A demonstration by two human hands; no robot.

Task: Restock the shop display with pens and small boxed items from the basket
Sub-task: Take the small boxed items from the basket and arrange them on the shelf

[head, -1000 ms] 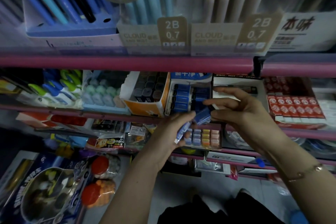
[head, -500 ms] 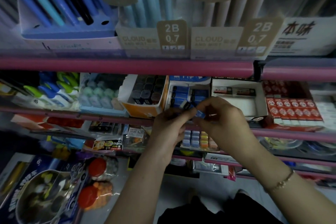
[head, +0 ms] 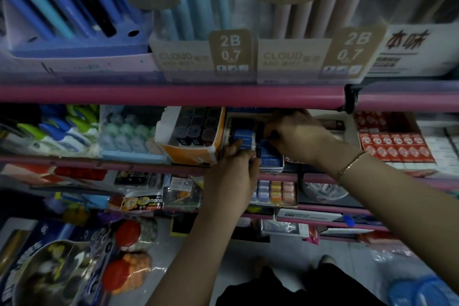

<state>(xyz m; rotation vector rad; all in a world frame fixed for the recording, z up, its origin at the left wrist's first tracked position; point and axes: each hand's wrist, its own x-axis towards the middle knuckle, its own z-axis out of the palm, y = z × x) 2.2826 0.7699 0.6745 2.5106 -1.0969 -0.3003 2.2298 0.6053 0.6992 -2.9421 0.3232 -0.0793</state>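
Small blue boxes [head: 244, 137] stand in rows inside a white display tray [head: 272, 169] on the middle shelf. My left hand [head: 232, 174] is at the tray's front edge, its fingers curled round a blue box at the front of the left row. My right hand [head: 296, 136] reaches into the tray from the right and pinches another small blue box [head: 265, 142] down among the rows. The two hands almost touch. Pens [head: 74, 2] stand in holders on the top shelf.
An orange-and-white carton of dark boxes [head: 196, 136] sits left of the tray, red packets [head: 395, 144] to the right. A pink shelf rail [head: 173, 94] runs just above my hands. Lower shelves hold erasers [head: 275, 190]; jars [head: 131, 233] and a blue basket [head: 422, 290] sit low.
Both hands rose from in front of the lower shelf and moved into the white tray, carrying the blue boxes in; the right hand went from spread fingers to a pinch.
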